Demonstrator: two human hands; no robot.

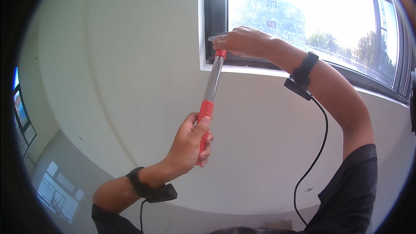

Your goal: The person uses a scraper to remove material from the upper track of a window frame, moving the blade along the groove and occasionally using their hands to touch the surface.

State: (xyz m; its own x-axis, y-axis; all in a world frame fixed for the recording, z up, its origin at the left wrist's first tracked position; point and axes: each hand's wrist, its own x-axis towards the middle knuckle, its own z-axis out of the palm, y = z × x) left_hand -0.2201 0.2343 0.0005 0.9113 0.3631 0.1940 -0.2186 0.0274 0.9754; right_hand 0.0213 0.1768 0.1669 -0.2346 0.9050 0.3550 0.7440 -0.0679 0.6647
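In the pale wall [147,82], the window [277,11] gave me no clear sign of how much was done or left, but with the pole [213,78] raised to its lower left corner, the work looked under way. The pole slanted between my two hands: my left hand [188,147] was wrapped around its red grip [207,108] below, and my right hand [245,42] grasped its top end, partly hiding it.
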